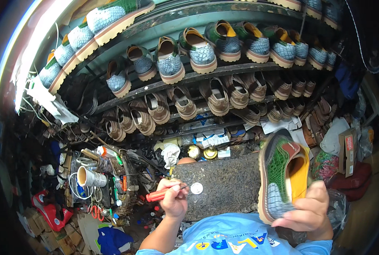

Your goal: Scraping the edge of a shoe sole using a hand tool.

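Note:
My left hand [173, 199] is closed around the red handle of an awl [157, 195]. Its thin metal shaft points right, toward a small round white disc [196, 188] on the dark, rough work surface [223, 180]. On the right, my right hand [310, 210] grips a shoe [278, 170] by its heel end, with the toe pointing up and away. Green and blue-grey textured panels, a brown part and a yellow lining make up the shoe, above a pale sole. Some of my right fingers are hidden behind it.
Racks ahead hold rows of blue-green shoes [200, 55] and brown shoes [217, 100]. A cluttered tool stand with a white cup [89, 176] and orange-handled scissors [97, 212] is at left. Two jars [210, 153] stand behind the work surface; a cardboard box [347, 152] is at right.

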